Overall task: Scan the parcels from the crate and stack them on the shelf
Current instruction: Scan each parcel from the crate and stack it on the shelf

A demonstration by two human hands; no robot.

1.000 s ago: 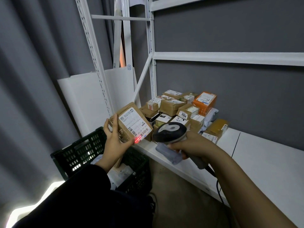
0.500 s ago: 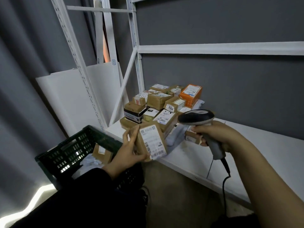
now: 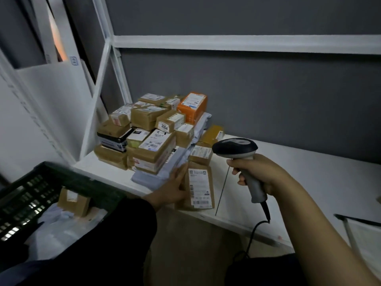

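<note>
— Where is the brown parcel (image 3: pixel 201 188)?
— Lying label-up at the front edge of the white shelf (image 3: pixel 309 174), just right of a grey mailer bag (image 3: pixel 152 176) at the foot of the pile of parcels (image 3: pixel 152 129).
— And the left hand (image 3: pixel 174 187)?
— Against the parcel's left edge, fingers fairly straight. I can't tell whether it grips or merely touches.
— The right hand (image 3: pixel 262 174)?
— Wrapped round the handle of the scanner (image 3: pixel 235 148), held above the shelf to the parcel's right, with its cable (image 3: pixel 254 230) hanging down.
— The crate (image 3: pixel 31 188)?
— Low on the left, with a small brown box (image 3: pixel 73 201) inside.
</note>
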